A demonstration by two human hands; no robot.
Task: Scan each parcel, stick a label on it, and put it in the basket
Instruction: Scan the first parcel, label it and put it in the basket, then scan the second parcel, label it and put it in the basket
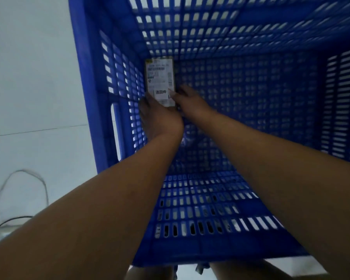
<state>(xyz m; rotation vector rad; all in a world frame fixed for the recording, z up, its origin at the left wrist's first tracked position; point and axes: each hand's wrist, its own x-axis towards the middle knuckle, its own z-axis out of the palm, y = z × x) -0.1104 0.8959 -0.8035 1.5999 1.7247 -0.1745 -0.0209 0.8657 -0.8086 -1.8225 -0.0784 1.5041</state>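
Observation:
I look straight down into a deep blue slotted plastic basket [93,81]. Both my arms reach to its bottom. A small flat parcel [160,77] with a white shipping label and a white sticker with printed characters lies against the basket's left wall near the far corner. My left hand [158,116] grips the parcel's near left end. My right hand [188,100] pinches its near right edge beside the sticker. The parcel's near end is hidden by my fingers.
The basket's floor to the right of the parcel holds nothing else that I can see. Outside the basket on the left is pale floor with a grey cable [28,174] and a black cable [8,221]. My legs show below the basket's near wall.

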